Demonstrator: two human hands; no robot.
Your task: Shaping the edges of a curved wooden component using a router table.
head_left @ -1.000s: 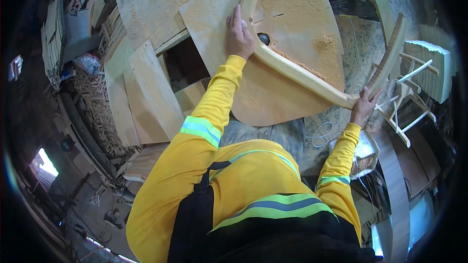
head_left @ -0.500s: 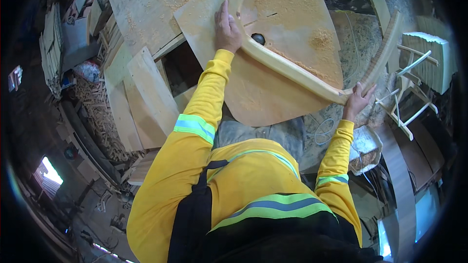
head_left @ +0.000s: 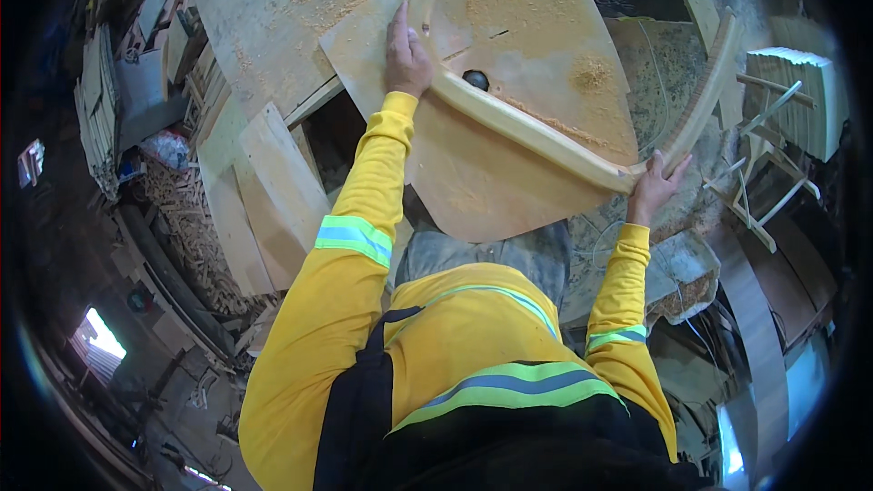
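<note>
A U-shaped bent wooden frame [head_left: 536, 132], pale and smooth, lies over a tan board with rounded edges [head_left: 491, 205]. My left hand [head_left: 406, 61] grips its left bend, the fingers pointing away from me and the thumb hidden. At the right bend, my right hand [head_left: 657, 187] is closed around the wood with its thumb and some fingers showing. The frame's right arm rises toward the far right; its left arm runs out of the top of the view. Just behind the middle bar, close to it, a dark round metal piece [head_left: 476, 80] pokes up through the board.
Wood shavings [head_left: 596, 75] lie on the board and on the larger sheet [head_left: 264, 14] beyond it. Loose planks [head_left: 277, 159] lean at the left near a heap of offcuts [head_left: 186, 218]. On the right are a small wooden stool frame [head_left: 768, 159] and a whitish container [head_left: 682, 273] holding shavings.
Both hands and the wooden frame have slid a little to the left past the dark round piece. The grip of each hand looks the same. The view has shifted slightly.
</note>
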